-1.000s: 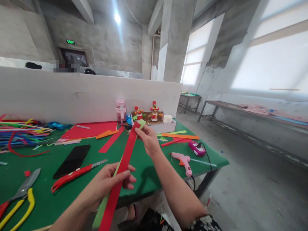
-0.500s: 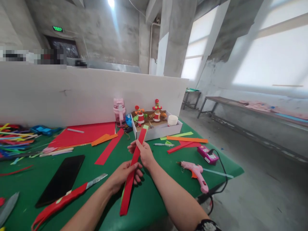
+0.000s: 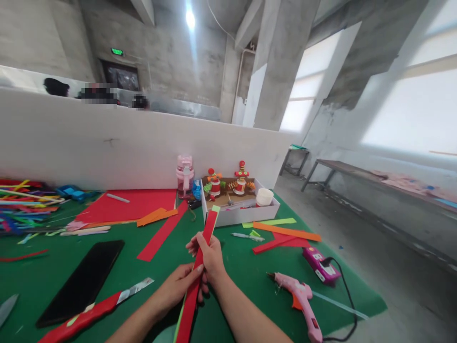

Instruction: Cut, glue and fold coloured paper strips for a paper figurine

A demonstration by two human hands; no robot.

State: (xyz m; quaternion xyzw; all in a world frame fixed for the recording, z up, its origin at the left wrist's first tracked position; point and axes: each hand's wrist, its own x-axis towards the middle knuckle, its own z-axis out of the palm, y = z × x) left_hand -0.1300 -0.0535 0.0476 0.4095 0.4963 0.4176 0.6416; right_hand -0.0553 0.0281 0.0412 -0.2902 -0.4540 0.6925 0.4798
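Both hands grip one long red paper strip (image 3: 193, 297) backed by a light green strip, whose edge shows along the left side and at the far tip. My left hand (image 3: 189, 281) is closed round its lower middle, thumb on top. Just above, my right hand (image 3: 209, 255) pinches the upper part, thumb on the red face and fingers behind. The strip slants away from me, its near end cut off by the picture's bottom edge. Past its tip stands a white box (image 3: 243, 216) with two small red figures (image 3: 214, 185) that have springy paper arms.
A pink glue gun (image 3: 298, 295) and a purple power block (image 3: 321, 265) lie at right. Orange strips (image 3: 287, 231), a red strip (image 3: 162, 233) and a pen (image 3: 248, 237) lie around. At left are a black phone (image 3: 84, 276), a red-handled utility knife (image 3: 96, 312) and red sheets (image 3: 124, 207).
The camera view has shifted, so the table sits lower and its right side nearer. Both hands keep hold of the paper strip and sit slightly closer together.
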